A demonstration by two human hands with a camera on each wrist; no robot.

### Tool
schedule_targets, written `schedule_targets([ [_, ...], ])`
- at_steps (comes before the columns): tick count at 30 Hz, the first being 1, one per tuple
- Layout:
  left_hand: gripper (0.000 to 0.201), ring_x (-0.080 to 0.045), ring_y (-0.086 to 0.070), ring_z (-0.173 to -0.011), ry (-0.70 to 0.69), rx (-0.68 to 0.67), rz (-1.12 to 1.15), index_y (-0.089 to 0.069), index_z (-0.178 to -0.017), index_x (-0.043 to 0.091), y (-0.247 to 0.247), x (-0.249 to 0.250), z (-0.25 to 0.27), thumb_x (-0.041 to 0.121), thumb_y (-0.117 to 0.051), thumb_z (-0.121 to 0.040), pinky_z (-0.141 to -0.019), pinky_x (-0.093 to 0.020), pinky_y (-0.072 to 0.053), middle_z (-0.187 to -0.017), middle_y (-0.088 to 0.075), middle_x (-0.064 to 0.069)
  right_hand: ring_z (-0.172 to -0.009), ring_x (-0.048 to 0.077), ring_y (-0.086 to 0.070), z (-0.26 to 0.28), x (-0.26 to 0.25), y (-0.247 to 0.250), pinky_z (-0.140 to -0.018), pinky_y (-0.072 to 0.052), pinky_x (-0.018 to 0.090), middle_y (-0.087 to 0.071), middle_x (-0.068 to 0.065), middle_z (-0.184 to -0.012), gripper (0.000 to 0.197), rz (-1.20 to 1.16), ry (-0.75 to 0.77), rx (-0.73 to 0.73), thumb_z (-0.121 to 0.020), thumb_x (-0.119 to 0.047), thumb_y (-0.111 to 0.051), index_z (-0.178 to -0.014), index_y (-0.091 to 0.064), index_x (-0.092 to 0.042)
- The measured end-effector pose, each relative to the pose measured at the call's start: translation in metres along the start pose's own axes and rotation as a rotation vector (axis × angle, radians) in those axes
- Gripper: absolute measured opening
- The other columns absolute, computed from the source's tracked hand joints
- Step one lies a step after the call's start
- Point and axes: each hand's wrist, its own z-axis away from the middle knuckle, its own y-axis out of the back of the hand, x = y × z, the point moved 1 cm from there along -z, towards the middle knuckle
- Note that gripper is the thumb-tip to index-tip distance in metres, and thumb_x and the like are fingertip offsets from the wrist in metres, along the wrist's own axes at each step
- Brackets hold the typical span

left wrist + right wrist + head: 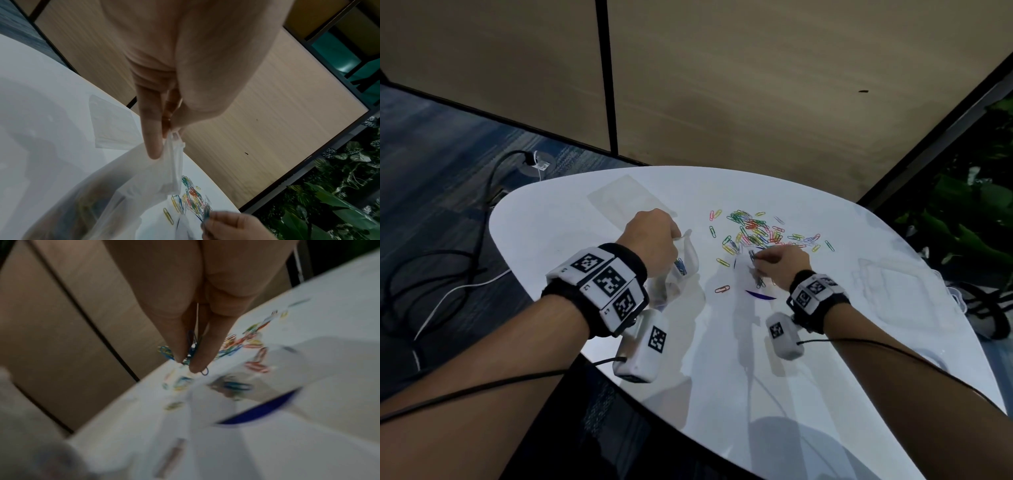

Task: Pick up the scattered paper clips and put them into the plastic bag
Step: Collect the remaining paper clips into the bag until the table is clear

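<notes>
Colourful paper clips (760,231) lie scattered in a heap at the far middle of the white table (722,359). My left hand (654,240) pinches the top edge of a clear plastic bag (681,267), which hangs with some clips inside; the pinch shows in the left wrist view, where the bag (148,175) droops below the fingers (152,141). My right hand (780,263) holds a small bunch of clips (192,350) between thumb and fingers, just above the table, right of the bag and at the near edge of the heap.
A flat clear sheet or bag (626,198) lies at the table's far left. A clear plastic tray (900,287) sits at the right. Single clips (722,289) lie apart near the hands. Cables (448,267) run over the floor on the left; plants (962,212) stand right.
</notes>
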Motion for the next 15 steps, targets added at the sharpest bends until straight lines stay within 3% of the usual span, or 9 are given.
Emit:
schedule_targets([
  [1,0.035,-0.033,-0.071,-0.102,0.0,-0.008,0.0,-0.074,-0.115,0.008,0.0,0.001,-0.001,-0.003,-0.048,-0.094,-0.096,-0.039,-0.058,-0.115,-0.071,-0.014,-0.074,0.017,-0.07,0.004,-0.011,0.0,-0.058,-0.053,0.011,-0.073,0.005,-0.082,0.013,-0.203,-0.033,-0.045,-0.082,-0.009,-0.075,-0.094,-0.074,-0.005],
  [3,0.03,-0.035,-0.07,-0.095,-0.007,-0.018,-0.004,-0.072,-0.096,0.01,-0.001,0.001,-0.002,-0.005,-0.046,-0.091,-0.093,-0.041,-0.059,-0.1,-0.069,-0.012,-0.081,0.027,-0.07,0.016,-0.037,-0.003,-0.07,-0.059,0.02,-0.072,0.015,-0.089,0.021,-0.592,-0.039,-0.141,-0.082,-0.001,-0.074,-0.101,-0.07,0.005],
  [5,0.027,-0.032,-0.061,-0.079,-0.003,-0.012,-0.009,-0.055,-0.085,0.017,-0.002,0.003,-0.002,-0.007,-0.043,-0.088,-0.085,-0.037,-0.059,-0.086,-0.058,-0.011,-0.078,0.025,-0.069,0.032,-0.065,-0.008,-0.075,-0.06,0.024,-0.07,0.018,-0.09,0.02,-0.753,0.012,-0.256,-0.083,0.004,-0.07,-0.102,-0.068,0.009],
  [7,0.03,-0.033,-0.061,-0.076,-0.004,-0.007,0.0,-0.055,-0.087,0.021,-0.001,0.004,0.0,-0.006,-0.043,-0.088,-0.081,-0.033,-0.056,-0.082,-0.062,-0.017,-0.074,0.022,-0.069,0.048,-0.087,-0.02,-0.077,-0.059,0.026,-0.071,0.015,-0.087,0.016,-0.766,0.086,-0.366,-0.083,0.006,-0.069,-0.099,-0.069,0.005],
  [9,0.032,-0.038,-0.07,-0.09,-0.007,-0.012,0.02,-0.069,-0.092,0.017,0.001,0.005,0.003,-0.004,-0.046,-0.089,-0.09,-0.039,-0.059,-0.095,-0.073,-0.022,-0.071,0.02,-0.069,0.061,-0.096,-0.035,-0.078,-0.059,0.029,-0.071,0.013,-0.083,0.013,-0.64,0.195,-0.392,-0.08,0.005,-0.072,-0.091,-0.073,-0.002],
  [13,0.03,-0.035,-0.071,-0.102,-0.003,-0.025,0.081,-0.074,-0.11,0.004,0.001,0.005,0.006,-0.001,-0.052,-0.091,-0.096,-0.041,-0.057,-0.108,-0.073,-0.017,-0.059,0.003,-0.062,0.073,-0.105,-0.059,-0.063,-0.045,0.008,-0.072,0.001,-0.072,0.015,-0.012,0.486,-0.165,-0.079,-0.004,-0.069,-0.088,-0.078,-0.011],
  [15,0.029,-0.034,-0.071,-0.099,-0.017,-0.022,0.078,-0.076,-0.103,0.004,0.0,0.005,0.005,-0.001,-0.051,-0.089,-0.094,-0.041,-0.058,-0.104,-0.074,-0.016,-0.059,0.009,-0.057,0.076,-0.112,-0.061,-0.059,-0.039,0.016,-0.07,0.002,-0.068,0.019,0.183,0.574,-0.123,-0.081,-0.006,-0.06,-0.086,-0.078,-0.014],
])
